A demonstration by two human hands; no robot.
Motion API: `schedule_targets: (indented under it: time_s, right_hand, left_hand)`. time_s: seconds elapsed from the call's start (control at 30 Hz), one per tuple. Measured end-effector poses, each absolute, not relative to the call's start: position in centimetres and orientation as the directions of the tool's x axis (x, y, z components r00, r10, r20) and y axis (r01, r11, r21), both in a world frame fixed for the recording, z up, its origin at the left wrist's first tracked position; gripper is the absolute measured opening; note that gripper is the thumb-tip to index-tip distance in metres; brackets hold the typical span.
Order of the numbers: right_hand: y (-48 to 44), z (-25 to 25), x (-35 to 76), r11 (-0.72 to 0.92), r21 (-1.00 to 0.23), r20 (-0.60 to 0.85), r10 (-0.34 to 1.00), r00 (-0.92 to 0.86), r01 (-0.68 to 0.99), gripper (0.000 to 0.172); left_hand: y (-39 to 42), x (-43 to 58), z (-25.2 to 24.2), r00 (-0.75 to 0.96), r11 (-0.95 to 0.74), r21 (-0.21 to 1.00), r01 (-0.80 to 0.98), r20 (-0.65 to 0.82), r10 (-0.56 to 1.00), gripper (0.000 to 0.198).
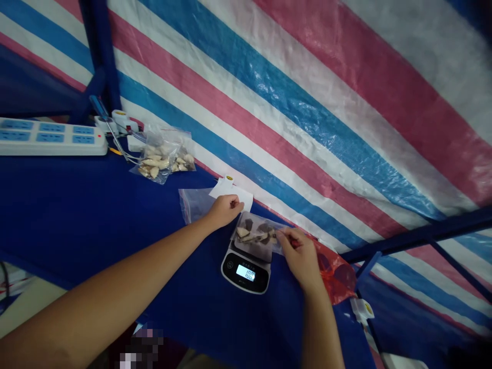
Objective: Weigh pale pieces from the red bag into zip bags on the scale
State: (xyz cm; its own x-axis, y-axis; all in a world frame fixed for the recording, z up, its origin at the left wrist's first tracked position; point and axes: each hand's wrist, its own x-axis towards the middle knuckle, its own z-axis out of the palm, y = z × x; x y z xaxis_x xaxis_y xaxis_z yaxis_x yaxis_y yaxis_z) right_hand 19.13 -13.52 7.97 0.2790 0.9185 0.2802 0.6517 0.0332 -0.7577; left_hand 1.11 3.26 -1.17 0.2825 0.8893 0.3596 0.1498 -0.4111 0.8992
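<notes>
A small digital kitchen scale (246, 269) stands on the blue table cover, its display lit. On its platform lies a clear plastic bag of pale and dark pieces (257, 236). My right hand (302, 256) pinches the bag's right edge with closed fingers. My left hand (225, 210) is curled shut on a white paper label (232, 193) just behind the scale's left corner. An empty clear zip bag (194, 204) lies flat to the left of that hand.
A filled clear bag of pale pieces (163, 156) lies at the back left beside a white power strip (52, 136) and cables. A red plastic bag (336, 274) sits right of the scale. A striped tarpaulin (307, 102) rises behind, with blue frame bars (423, 233).
</notes>
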Motion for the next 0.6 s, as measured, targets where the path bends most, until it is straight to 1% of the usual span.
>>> schedule_targets:
  time_s: [0.07,0.2,0.3,0.37,0.4,0.47,0.6]
  right_hand:
    - [-14.1,10.8,18.1,0.096,-0.630,0.332,0.931,0.155,0.771,0.031]
    - [-15.0,15.7,16.3,0.111,-0.453,0.265,0.964,0.015,0.884,0.027]
    - [-15.2,17.8,15.1,0.145,-0.358,0.260,0.964,-0.050,0.922,0.026]
    - [-15.2,18.7,14.5,0.151,-0.326,0.212,0.974,-0.083,0.933,0.026]
    - [-15.1,19.1,14.3,0.143,-0.330,0.176,0.980,-0.088,0.933,0.027]
    - [-14.6,19.5,14.3,0.094,-0.394,0.133,0.990,-0.044,0.914,0.030]
    - [-13.4,17.8,16.4,-0.039,-0.603,0.197,0.961,0.196,0.797,0.041]
  left_hand:
    - [3.2,1.0,-1.1,0.292,-0.408,0.901,0.144,0.355,0.888,0.031]
    - [3.1,1.0,-1.1,0.298,-0.398,0.907,0.137,0.346,0.890,0.031]
    - [2.9,0.9,-1.1,0.288,-0.400,0.907,0.135,0.350,0.891,0.030]
    - [2.8,0.8,-1.0,0.283,-0.401,0.906,0.134,0.353,0.892,0.029]
    - [2.8,0.8,-1.0,0.283,-0.403,0.906,0.132,0.355,0.891,0.029]
    - [2.7,0.7,-0.9,0.288,-0.407,0.905,0.126,0.360,0.887,0.030]
    - [2.7,0.6,-1.0,0.293,-0.415,0.903,0.113,0.369,0.882,0.030]
